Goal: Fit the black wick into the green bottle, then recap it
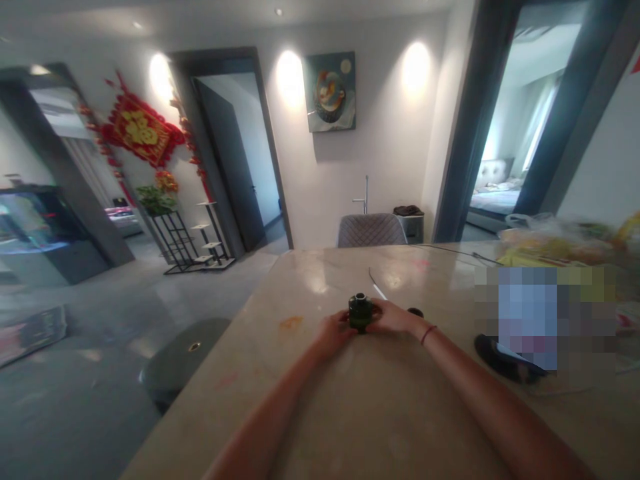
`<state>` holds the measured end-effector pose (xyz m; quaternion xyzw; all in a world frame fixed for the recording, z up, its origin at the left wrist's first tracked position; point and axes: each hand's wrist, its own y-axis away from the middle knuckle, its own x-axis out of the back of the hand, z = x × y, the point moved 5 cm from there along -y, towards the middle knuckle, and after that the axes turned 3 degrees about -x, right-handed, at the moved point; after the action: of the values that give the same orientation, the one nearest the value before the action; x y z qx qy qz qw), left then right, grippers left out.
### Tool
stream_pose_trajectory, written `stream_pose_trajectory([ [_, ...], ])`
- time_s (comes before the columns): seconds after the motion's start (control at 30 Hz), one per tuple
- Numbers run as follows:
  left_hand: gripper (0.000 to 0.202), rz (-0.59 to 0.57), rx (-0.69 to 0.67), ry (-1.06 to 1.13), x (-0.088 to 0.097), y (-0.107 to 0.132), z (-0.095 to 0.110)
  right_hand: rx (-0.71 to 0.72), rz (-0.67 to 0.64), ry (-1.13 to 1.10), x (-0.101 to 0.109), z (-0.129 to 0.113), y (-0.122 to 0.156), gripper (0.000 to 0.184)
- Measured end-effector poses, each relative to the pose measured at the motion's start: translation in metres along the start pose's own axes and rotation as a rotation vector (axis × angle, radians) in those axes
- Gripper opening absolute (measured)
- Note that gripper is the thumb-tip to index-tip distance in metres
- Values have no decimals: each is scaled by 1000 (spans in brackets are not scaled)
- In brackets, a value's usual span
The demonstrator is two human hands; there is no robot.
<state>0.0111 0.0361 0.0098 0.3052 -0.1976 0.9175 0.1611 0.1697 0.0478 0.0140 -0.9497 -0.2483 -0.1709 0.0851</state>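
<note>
A small dark green bottle (360,313) with a narrow round mouth stands upright on the stone-look table (350,413). My left hand (334,332) has its fingers closed against the bottle's left side. On the other side, my right hand (393,316) also grips it; part of those fingers is hidden behind the bottle. Just past my right wrist lies a small dark round piece (415,312), partly covered by the hand. A thin stick (379,288), white with a dark curved end, rests beyond my right hand.
To the right are a black round base (510,360), a blurred-out block (527,317) and plastic bags (560,237). A quilted chair (373,230) stands at the far edge. On the left, a dark stool (183,360) sits beside the table. A cable (450,249) runs along the far edge.
</note>
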Motion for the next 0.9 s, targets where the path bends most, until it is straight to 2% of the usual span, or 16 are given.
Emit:
stream_pose_trajectory([
  [0.23,49,30,-2,-248,-6,7,0,20,151,119,1,-2,15,47],
  [0.5,50,-1,-13,-380,-9,13,10,67,258,144,-7,16,16,48],
  [0.67,48,4,-18,-414,-10,13,8,121,168,131,-4,12,18,51],
  [0.73,46,4,-38,-402,-10,13,8,98,156,98,3,15,16,52],
  [0.8,46,7,-42,-391,-9,14,7,40,264,102,15,22,13,48],
  [0.9,47,10,-31,-384,-9,14,6,-23,540,295,34,28,11,37],
])
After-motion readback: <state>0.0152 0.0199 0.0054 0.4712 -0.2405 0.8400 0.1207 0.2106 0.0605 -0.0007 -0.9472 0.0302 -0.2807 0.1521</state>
